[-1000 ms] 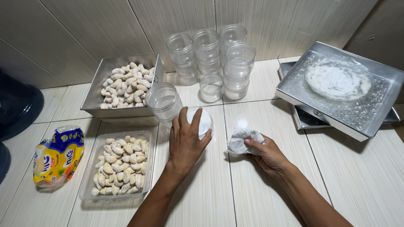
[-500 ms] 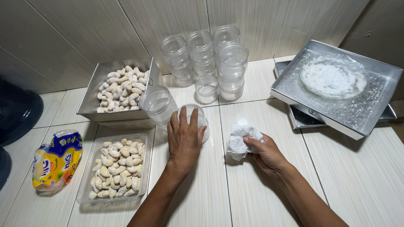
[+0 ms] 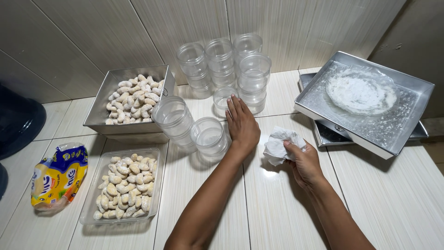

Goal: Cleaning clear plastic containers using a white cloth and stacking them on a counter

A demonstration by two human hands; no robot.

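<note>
Now shifted off the clear lidded jar (image 3: 209, 135) it covered a moment ago, left hand (image 3: 242, 125) lying flat and open-fingered on the tiles just right of it, right hand (image 3: 303, 162) clenched around the crumpled white tissue (image 3: 279, 145), suggesting wiping is done.

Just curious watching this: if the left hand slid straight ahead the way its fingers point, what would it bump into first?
Probably the small clear jar just beyond the left hand, before the stacked jars; depth is hard to judge.

The tiled floor (image 3: 277, 217) held cookie trays (image 3: 121, 190), clear jars (image 3: 210, 135), a yellow bag (image 3: 56, 176) and a sugar pan (image 3: 370, 104).
</note>
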